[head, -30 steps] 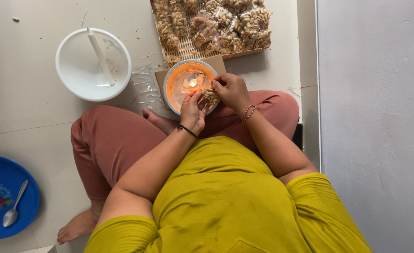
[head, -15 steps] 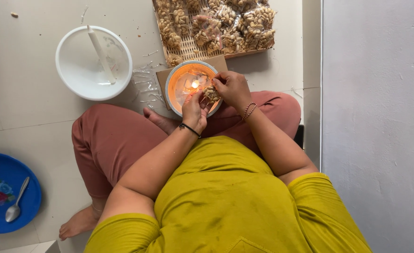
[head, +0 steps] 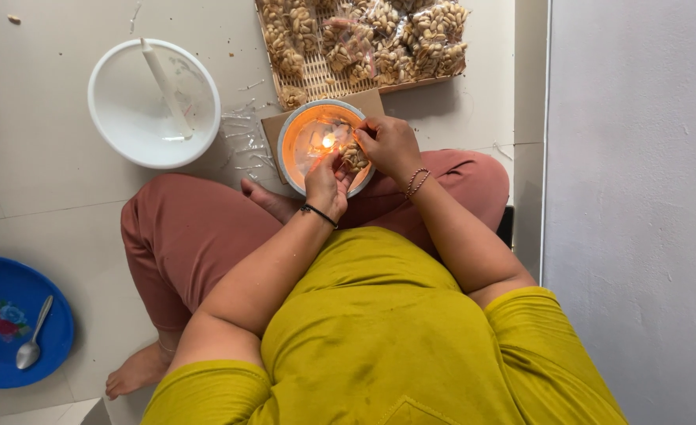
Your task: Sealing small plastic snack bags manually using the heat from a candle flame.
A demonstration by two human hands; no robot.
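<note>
Together, the left hand (head: pixel 328 182) and right hand (head: pixel 389 144) pinched a small bag of nuts (head: pixel 354 155) over the orange bowl (head: pixel 294 142), beside the flame (head: pixel 329 142) burning in that bowl.

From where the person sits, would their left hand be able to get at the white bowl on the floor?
Probably yes. The white bowl sits on open floor just beyond the left knee, nothing between. But the left hand is busy holding a small bag of nuts with the right hand.
</note>
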